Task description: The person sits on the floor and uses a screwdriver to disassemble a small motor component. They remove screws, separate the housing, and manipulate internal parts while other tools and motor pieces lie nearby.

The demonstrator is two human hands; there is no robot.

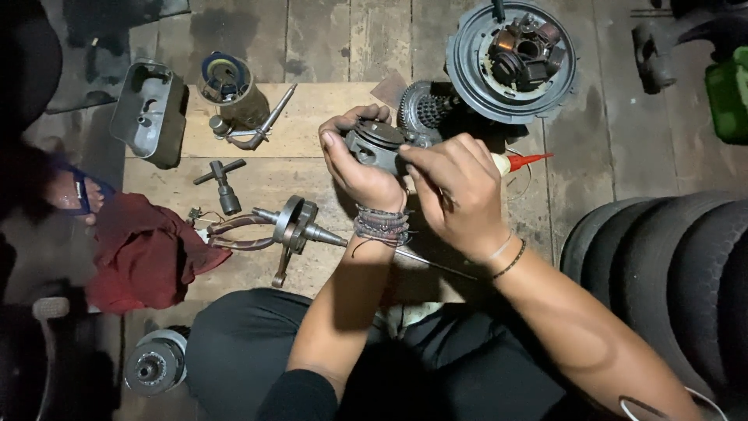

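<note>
- Left hand [360, 168] cups the piston [377, 145] over the wooden floor [265, 183], fingers [347, 125] wrapped round its top & side; hold steady, crown level
- Right hand [456, 191] pinches at piston's right edge, also gripping a red-tipped tube [520, 161]; work slow, small moves
- Crankshaft [292, 226] lies well left

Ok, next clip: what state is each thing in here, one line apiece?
Left hand: closed around the piston, wrist wrapped in bracelets.
Right hand: fingertips pressed on the piston, a red-nozzled tube under it.
Piston: held off the floor, loose from any engine.
Crankshaft: lying on the board, connecting rod attached.
Stator plate: flat on the floor, coils facing up.
Red cloth: crumpled.
T-handle wrench: lying unused.
Tyres: stacked together at right.
</note>
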